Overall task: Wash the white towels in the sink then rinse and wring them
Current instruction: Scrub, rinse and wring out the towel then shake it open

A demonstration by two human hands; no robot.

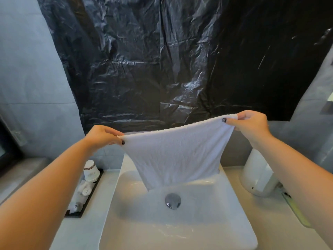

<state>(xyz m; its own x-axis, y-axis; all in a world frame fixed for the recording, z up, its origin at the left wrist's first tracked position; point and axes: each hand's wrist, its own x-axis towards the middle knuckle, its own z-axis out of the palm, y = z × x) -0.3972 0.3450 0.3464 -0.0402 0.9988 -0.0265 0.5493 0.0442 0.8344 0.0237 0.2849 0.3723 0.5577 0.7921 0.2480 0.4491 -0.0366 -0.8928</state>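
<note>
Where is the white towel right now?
In the head view the towel hangs mid-frame above the sink, stretched between the left hand and right hand, each pinching a top corner.

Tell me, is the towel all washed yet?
Can't tell if it has been washed. Right now the left hand and right hand pinch the top corners of one white towel, holding it spread above the sink. Its bottom edge hangs just over the basin near the drain. No running water shows, and it isn't twisted, so wringing looks left.
</note>
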